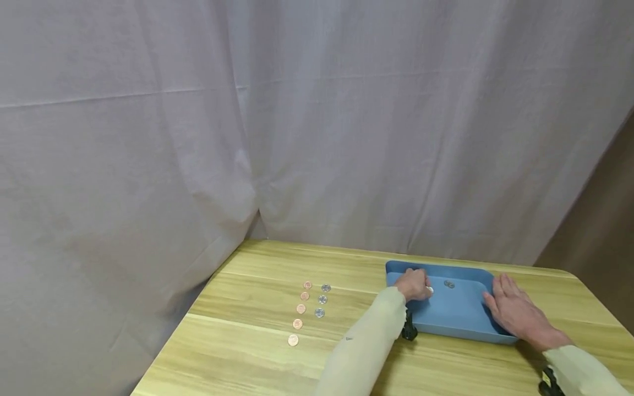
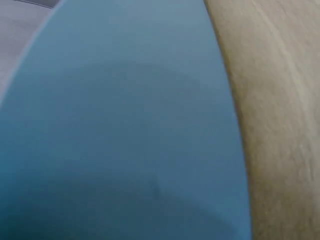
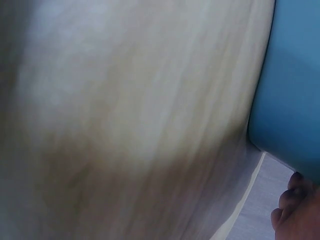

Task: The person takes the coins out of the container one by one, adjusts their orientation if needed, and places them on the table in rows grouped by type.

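A blue tray (image 1: 455, 308) sits on the right part of the wooden table. My left hand (image 1: 414, 284) reaches into its left side with curled fingers, pinching a bright silver coin (image 1: 430, 290); the fingertips are partly hidden. Some darker coins (image 1: 449, 284) lie close together on the tray floor, right of that hand. Extended over the tray's right wall, my right hand (image 1: 515, 308) rests on the rim. Its fingertips (image 3: 290, 200) show at the tray's corner in the right wrist view. The left wrist view holds only the tray's outer wall (image 2: 140, 120) and the table.
Left of the tray, several copper coins (image 1: 301, 309) form a column on the table (image 1: 247, 352). Beside it stands a shorter column of three silver coins (image 1: 322, 300). A grey curtain (image 1: 346, 137) hangs behind and to the left of the table.
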`<state>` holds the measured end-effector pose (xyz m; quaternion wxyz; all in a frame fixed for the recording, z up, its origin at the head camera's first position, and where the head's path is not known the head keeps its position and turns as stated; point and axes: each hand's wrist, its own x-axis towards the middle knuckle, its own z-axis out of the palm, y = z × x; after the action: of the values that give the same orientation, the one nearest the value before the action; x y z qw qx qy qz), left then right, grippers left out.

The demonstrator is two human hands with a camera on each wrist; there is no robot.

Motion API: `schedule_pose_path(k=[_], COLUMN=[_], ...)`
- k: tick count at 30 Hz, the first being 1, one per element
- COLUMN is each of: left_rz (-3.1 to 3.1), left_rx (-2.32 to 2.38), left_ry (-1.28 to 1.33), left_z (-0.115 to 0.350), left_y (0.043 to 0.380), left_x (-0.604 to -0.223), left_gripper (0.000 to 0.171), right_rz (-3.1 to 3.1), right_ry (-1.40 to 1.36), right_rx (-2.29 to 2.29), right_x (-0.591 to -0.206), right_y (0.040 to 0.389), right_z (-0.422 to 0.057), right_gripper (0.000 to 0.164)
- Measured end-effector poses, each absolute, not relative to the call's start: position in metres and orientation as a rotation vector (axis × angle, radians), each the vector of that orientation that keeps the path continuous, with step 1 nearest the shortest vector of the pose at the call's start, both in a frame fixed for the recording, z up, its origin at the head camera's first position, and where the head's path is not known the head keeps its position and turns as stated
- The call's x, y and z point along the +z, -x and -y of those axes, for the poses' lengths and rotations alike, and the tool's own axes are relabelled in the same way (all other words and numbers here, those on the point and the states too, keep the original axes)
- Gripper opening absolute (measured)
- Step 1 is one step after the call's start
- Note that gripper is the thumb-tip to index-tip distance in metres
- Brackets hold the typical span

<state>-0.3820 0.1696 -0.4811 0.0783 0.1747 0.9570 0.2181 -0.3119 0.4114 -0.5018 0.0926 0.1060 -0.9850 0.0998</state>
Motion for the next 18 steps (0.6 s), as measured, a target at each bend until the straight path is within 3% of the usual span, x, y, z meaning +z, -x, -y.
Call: schedule_pose_path(k=[3, 9, 18], left_rz=[-2.864, -2.811, -2.625], left_rx=[0.684, 0.735, 1.107], left_ry=[-0.575, -0.58, -0.52], left_z=[-0.167, -0.168, -0.157], left_y=[0.378, 0.372, 0.368], left_x=[-0.48, -0.481, -0.481], left_gripper=[0.015, 0.005, 0.016], right_rz=[2.931, 2.914, 2.932], right_ry=[-0.301, -0.301, -0.284], right_rx=[0.289, 0.278, 0.289], right_x=[-0.501, -0.507, -0.504], right_y=[0.312, 0.31, 0.311], right_z=[-0.411, -0.412, -0.411], right_gripper=[0.072, 0.071, 0.074])
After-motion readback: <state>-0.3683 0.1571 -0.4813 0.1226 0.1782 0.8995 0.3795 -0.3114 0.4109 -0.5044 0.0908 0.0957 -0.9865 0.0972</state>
